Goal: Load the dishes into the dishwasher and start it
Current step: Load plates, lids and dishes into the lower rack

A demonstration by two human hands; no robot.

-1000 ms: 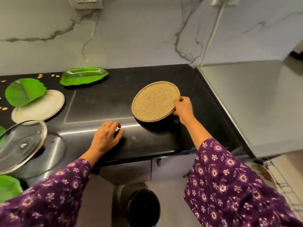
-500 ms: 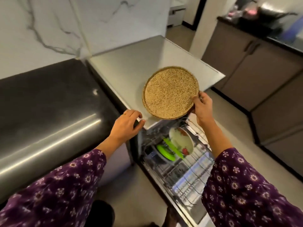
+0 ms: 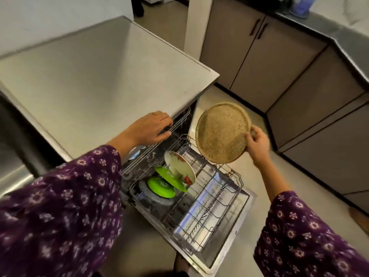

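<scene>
My right hand pinches the lower right rim of a round tan speckled plate, held tilted on edge above the far end of the pulled-out lower rack of the open dishwasher. In the rack stand a white plate with red marks, a green plate and a round green dish. My left hand rests on the front edge of the dishwasher's grey top, fingers draped over it, holding nothing.
The dishwasher door lies flat, open over the floor. The near part of the rack holds only bare wire tines. Brown cabinets run along the right. A dark counter edge shows at the left.
I have turned right from the black counter to the dishwasher. My right hand carried the tan plate down over the rack and tilted it. My left hand moved along the dishwasher top's edge.
</scene>
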